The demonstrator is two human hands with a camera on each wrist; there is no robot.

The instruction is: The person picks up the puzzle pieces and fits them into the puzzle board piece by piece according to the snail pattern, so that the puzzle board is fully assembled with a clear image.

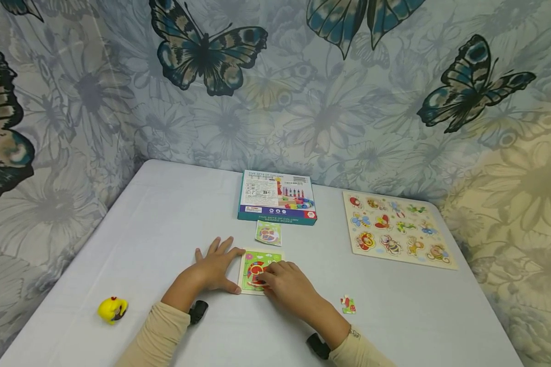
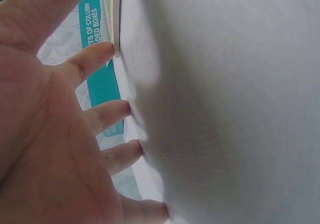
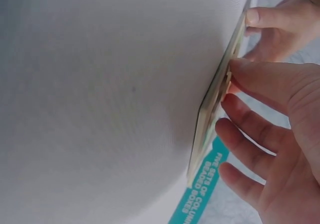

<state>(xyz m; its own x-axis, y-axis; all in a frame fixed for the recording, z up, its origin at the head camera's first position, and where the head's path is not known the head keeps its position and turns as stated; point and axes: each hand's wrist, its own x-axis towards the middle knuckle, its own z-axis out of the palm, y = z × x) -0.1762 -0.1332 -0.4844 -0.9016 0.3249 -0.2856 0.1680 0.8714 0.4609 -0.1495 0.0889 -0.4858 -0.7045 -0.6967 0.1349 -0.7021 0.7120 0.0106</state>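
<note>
In the head view a small square puzzle board (image 1: 249,261), green with a red figure and a pale rim, lies on the white table. My left hand (image 1: 216,267) is beside it, thumb and index finger touching its left edge. The left wrist view shows this hand's (image 2: 55,114) fingers spread, tips resting on the cloth. Over the board's lower right part is my right hand (image 1: 291,288). In the right wrist view its thumb and index finger pinch a thin wooden puzzle piece (image 3: 227,86) against the board; the piece's picture is hidden.
A picture card (image 1: 268,233) lies behind the board, before a teal-edged box (image 1: 277,199). A loose puzzle piece (image 1: 348,305) lies to the right. Farther right is a large board with insect pictures (image 1: 404,229). A yellow toy (image 1: 112,310) stands at the left. Patterned walls border the table.
</note>
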